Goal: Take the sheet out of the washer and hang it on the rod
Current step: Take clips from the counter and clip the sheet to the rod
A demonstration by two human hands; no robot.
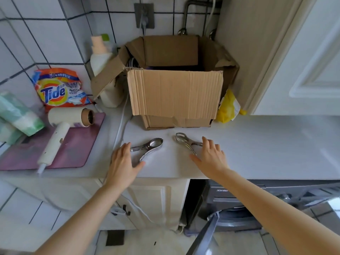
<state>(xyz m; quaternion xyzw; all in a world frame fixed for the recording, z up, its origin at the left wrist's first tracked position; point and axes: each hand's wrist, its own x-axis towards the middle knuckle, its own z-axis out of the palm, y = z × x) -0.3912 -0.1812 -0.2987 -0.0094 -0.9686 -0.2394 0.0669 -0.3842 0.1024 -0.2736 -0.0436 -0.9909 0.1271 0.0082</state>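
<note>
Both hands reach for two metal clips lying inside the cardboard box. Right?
No: in the head view the metal clips lie on the counter in front of the cardboard box, not inside it. Left hand and right hand do reach for them.

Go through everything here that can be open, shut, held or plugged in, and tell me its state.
cardboard box: flaps open
left clip: jaws closed, flat on counter
right clip: jaws closed, flat on counter
left hand: open, at left clip
right hand: open, at right clip
wall plug: in socket
washer: door unclear
</note>
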